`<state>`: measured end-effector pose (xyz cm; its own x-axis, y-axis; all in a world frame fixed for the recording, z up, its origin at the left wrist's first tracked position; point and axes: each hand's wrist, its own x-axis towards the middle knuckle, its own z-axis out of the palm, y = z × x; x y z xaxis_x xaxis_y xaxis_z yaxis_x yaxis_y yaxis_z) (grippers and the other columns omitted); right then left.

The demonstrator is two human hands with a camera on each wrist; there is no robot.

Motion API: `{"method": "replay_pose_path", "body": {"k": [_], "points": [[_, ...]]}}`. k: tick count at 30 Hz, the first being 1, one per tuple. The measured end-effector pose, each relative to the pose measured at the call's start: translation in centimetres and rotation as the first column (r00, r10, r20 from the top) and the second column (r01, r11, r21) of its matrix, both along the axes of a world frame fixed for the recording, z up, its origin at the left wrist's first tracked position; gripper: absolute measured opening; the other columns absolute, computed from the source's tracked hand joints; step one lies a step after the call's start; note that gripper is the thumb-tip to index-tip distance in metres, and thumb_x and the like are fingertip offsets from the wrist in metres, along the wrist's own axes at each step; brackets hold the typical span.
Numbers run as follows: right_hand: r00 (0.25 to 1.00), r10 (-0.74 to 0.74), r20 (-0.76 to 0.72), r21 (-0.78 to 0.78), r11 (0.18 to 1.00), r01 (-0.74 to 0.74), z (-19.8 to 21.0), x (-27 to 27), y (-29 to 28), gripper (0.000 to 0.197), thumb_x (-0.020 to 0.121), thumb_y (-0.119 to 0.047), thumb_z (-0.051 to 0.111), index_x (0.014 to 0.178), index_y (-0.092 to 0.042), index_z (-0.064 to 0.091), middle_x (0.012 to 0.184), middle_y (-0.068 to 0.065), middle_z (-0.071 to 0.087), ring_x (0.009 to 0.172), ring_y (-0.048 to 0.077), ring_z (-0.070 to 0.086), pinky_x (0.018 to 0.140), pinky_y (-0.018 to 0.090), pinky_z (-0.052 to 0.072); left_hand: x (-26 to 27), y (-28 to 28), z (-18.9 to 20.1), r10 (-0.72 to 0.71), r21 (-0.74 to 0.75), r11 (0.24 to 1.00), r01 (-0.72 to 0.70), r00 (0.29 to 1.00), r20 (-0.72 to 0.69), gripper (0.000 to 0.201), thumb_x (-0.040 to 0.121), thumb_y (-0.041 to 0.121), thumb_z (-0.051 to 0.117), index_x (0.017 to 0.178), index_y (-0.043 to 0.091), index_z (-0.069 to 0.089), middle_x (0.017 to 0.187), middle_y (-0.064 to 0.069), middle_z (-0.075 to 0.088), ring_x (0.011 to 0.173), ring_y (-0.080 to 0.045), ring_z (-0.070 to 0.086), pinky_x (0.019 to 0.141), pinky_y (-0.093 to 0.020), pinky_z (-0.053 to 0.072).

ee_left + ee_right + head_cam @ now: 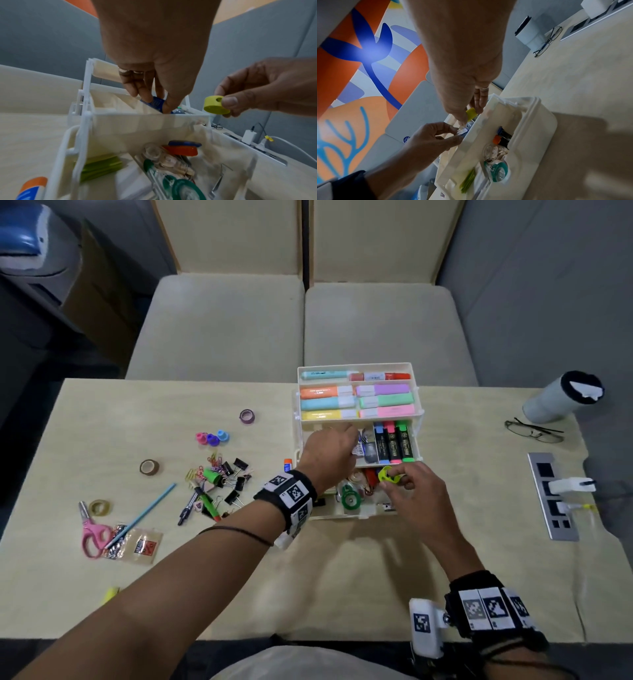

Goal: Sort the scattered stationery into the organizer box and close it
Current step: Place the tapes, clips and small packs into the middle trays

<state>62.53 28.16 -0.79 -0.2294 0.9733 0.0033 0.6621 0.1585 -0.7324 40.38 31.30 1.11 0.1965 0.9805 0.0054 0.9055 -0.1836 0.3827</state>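
The white tiered organizer box (298,440) stands open on the table, its upper trays full of highlighters (356,400). My left hand (329,450) reaches into the middle tray and pinches a small blue-and-white packet (155,103) between thumb and fingers. Over the box's bottom compartment, my right hand (407,481) pinches a round yellow-green piece (387,474) (216,105) with a hole in it. A green tape dispenser (351,498) and red and blue pieces lie in the bottom compartment.
Loose stationery lies on the table left of the box: binder clips and paper clips (222,474), tape rolls (149,466), pink scissors (91,530), a blue pencil (144,515), small caps (212,437). At the right are glasses (532,431), a tumbler (561,397) and a power strip (551,494).
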Motion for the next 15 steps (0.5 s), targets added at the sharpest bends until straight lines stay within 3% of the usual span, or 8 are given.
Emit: {"method": "replay_pose_path", "body": {"k": [5, 10, 13, 15], "points": [[0.997, 0.067, -0.046, 0.004, 0.998, -0.067, -0.2, -0.3, 0.7, 0.015, 0.089, -0.019, 0.083, 0.097, -0.017, 0.072, 0.100, -0.006, 0.065, 0.087, 0.004, 0.063, 0.079, 0.022, 0.053, 1.2, 0.7, -1.6, 0.024, 0.037, 0.999, -0.023, 0.999, -0.038, 0.019, 0.075, -0.004, 0.068, 0.088, 0.008, 0.063, 0.080, -0.008, 0.062, 0.051, -0.029, 0.054, 0.045, -0.029, 0.029], [0.990, 0.139, -0.032, 0.012, 0.990, -0.138, 0.0, -1.1, 1.5, 0.013, 0.090, -0.016, 0.082, 0.099, -0.013, 0.072, 0.102, -0.003, 0.064, 0.088, 0.009, 0.064, 0.079, 0.012, 0.049, 0.7, 1.2, -2.5, 0.065, 0.068, 0.996, -0.058, 0.992, -0.111, 0.016, 0.078, 0.004, 0.076, 0.075, 0.017, 0.067, 0.075, 0.002, 0.063, 0.050, -0.023, 0.056, 0.047, -0.027, 0.025], [0.990, 0.142, -0.022, 0.021, 0.990, -0.142, -0.1, -1.7, 1.9, 0.013, 0.089, -0.014, 0.082, 0.098, -0.011, 0.072, 0.103, -0.001, 0.064, 0.085, 0.009, 0.062, 0.078, 0.002, 0.044, 0.6, 1.3, -2.7, 0.062, 0.100, 0.994, -0.053, 0.994, -0.093, 0.010, 0.083, 0.006, 0.072, 0.081, 0.016, 0.073, 0.084, 0.003, 0.067, 0.052, -0.021, 0.057, 0.045, -0.028, 0.038], [0.991, 0.137, -0.006, 0.022, 0.990, -0.137, -0.2, -2.1, 2.2, 0.013, 0.090, -0.014, 0.081, 0.100, -0.011, 0.072, 0.104, -0.002, 0.063, 0.086, 0.009, 0.061, 0.078, 0.002, 0.044, 0.6, 1.2, -3.1, 0.019, 0.087, 0.996, -0.011, 0.995, -0.098, 0.011, 0.086, 0.009, 0.068, 0.086, 0.017, 0.075, 0.088, 0.003, 0.068, 0.056, -0.022, 0.061, 0.045, -0.030, 0.045]]}}
